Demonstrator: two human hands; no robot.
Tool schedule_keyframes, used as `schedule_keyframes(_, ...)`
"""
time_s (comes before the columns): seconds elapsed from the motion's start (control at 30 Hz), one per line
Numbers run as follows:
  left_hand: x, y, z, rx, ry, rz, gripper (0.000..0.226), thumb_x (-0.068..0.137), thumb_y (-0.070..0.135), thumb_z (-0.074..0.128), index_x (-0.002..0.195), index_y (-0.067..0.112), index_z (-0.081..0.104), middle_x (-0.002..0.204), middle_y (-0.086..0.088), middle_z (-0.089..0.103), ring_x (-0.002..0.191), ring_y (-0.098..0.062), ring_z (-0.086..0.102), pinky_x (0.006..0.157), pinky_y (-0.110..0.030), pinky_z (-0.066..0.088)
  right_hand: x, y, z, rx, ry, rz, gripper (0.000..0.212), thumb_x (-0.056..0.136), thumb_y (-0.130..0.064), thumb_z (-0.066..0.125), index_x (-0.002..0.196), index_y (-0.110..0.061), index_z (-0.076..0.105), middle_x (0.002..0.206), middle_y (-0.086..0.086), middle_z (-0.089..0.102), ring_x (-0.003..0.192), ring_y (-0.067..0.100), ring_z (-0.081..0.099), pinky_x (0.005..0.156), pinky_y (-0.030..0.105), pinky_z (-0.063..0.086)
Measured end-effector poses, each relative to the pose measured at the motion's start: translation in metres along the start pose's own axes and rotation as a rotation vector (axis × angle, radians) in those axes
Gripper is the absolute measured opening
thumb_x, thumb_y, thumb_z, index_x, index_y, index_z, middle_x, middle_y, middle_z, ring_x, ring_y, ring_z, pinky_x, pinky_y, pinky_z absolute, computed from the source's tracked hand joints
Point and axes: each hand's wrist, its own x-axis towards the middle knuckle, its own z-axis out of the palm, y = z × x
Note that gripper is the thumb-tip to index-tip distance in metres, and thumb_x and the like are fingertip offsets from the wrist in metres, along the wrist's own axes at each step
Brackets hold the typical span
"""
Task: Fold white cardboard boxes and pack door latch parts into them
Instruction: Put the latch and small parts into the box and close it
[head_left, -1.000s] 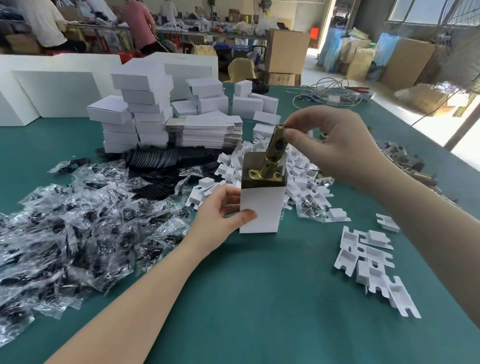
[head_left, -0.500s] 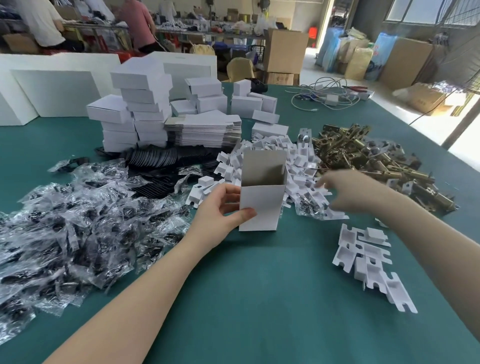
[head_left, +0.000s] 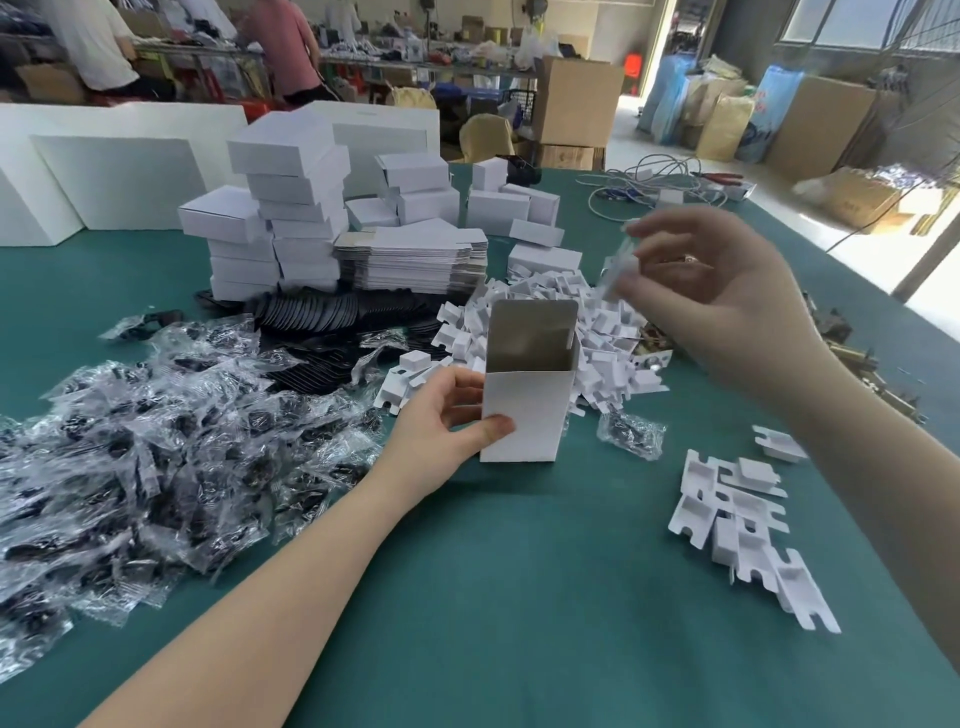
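A white cardboard box (head_left: 524, 415) stands upright on the green table (head_left: 519, 597), its top flap open. My left hand (head_left: 441, 421) grips its left side, thumb on the front face. What lies inside the box is hidden. My right hand (head_left: 727, 301) hovers above and to the right of the box and pinches a small white cardboard insert (head_left: 615, 270), blurred by motion. Behind the box is a heap of the same white inserts (head_left: 597, 332). Brass latch parts (head_left: 852, 353) lie at the right, mostly hidden behind my right forearm.
Clear bags of black parts (head_left: 156, 441) cover the left side, and one bag (head_left: 631, 434) lies right of the box. More inserts (head_left: 737, 525) lie at the right front. Closed white boxes (head_left: 291, 208), flat box blanks (head_left: 415, 260) and cables (head_left: 649, 182) sit farther back.
My right hand lowered a brass latch into the box, reached down to the insert heap, and has now risen holding a white insert. The left hand kept hold of the box.
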Motion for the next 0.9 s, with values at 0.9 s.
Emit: schedule_keyframes(0.9, 0.081, 0.049, -0.118, 1.366, -0.103, -0.264, 0.048, 0.095, 0.042, 0.059, 0.138, 0.022, 0.054, 0.129, -0.005, 0.063, 0.116, -0.025, 0.058, 0.093, -0.030, 0.044, -0.073, 0.066, 0.118, -0.142, 0.106, 0.069, 0.079, 0.085, -0.018, 0.074, 0.134, -0.051, 0.021, 0.135, -0.038, 0.021, 0.111, -0.023, 0.033, 0.091, -0.002, 0.027)
